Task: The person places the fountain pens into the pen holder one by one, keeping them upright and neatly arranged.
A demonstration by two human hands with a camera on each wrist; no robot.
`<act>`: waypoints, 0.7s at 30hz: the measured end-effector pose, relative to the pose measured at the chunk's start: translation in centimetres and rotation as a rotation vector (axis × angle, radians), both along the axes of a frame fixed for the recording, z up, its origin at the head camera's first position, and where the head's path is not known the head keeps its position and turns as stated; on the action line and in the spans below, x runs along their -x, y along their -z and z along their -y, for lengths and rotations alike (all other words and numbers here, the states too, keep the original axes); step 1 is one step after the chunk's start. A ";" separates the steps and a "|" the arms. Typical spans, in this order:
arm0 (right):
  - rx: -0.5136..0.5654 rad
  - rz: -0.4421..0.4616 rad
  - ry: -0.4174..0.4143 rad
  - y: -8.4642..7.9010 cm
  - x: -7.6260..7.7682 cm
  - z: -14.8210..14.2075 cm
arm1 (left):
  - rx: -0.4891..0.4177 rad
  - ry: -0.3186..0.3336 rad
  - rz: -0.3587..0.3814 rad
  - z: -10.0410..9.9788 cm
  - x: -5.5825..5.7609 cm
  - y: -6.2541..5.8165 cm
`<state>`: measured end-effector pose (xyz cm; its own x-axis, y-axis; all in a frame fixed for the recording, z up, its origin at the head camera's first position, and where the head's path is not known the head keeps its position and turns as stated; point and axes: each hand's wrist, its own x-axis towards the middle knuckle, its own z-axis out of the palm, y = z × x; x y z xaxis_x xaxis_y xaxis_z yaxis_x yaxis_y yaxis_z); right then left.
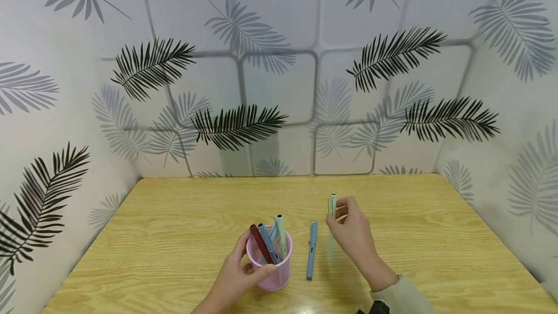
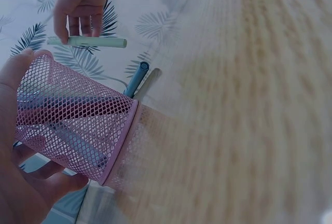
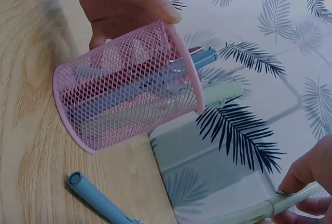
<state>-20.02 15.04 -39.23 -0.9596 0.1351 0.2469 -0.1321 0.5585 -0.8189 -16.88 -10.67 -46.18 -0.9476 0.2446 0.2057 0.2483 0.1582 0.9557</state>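
Note:
My left hand (image 1: pixel 235 270) grips a pink mesh pen cup (image 1: pixel 279 277), thumb at the near rim and fingers round its far side. Inside lean a dark red pen (image 1: pixel 259 241), a blue pen (image 1: pixel 267 240), a light green pen (image 1: pixel 281 234) and a lighter blue one behind them. To the right, my right hand (image 1: pixel 354 234) pinches another light green pen (image 1: pixel 333 203) between thumb and fingers, upright in the head view. The left wrist view shows that green pen (image 2: pixel 98 42) apart from the cup. Between cup and right hand, a blue pen (image 1: pixel 311 255) lies on the table.
The wood-grain table (image 1: pixel 183 217) runs back to a pale wall covering (image 1: pixel 279 154) printed with grey and black leaves. Similar leaf-printed surfaces flank the table on both sides. A small black object (image 1: pixel 378 308) shows by the right sleeve (image 1: pixel 403 297).

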 end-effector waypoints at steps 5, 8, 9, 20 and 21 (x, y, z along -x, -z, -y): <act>0.054 -0.037 -0.007 -0.5 -0.3 0.4 | -0.001 -0.003 0.011 0.0 0.0 0.0; 0.066 -0.084 -0.015 -0.9 -0.6 0.8 | 0.006 -0.007 0.011 0.0 0.0 0.0; 0.071 -0.097 -0.016 -1.0 -0.7 0.9 | 0.008 -0.008 0.012 0.0 0.0 -0.1; 0.250 -0.272 -0.099 -2.0 -1.7 2.3 | -0.009 0.000 0.016 0.0 -0.1 -0.1; 0.270 -0.281 -0.103 -2.0 -1.8 2.4 | -0.010 0.001 0.016 0.0 -0.1 -0.1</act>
<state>-18.20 12.66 -37.19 -0.8719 0.1373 0.4701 -0.4156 0.3001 -0.8586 -16.81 -10.70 -46.12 -0.9505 0.2436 0.1932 0.2333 0.1485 0.9610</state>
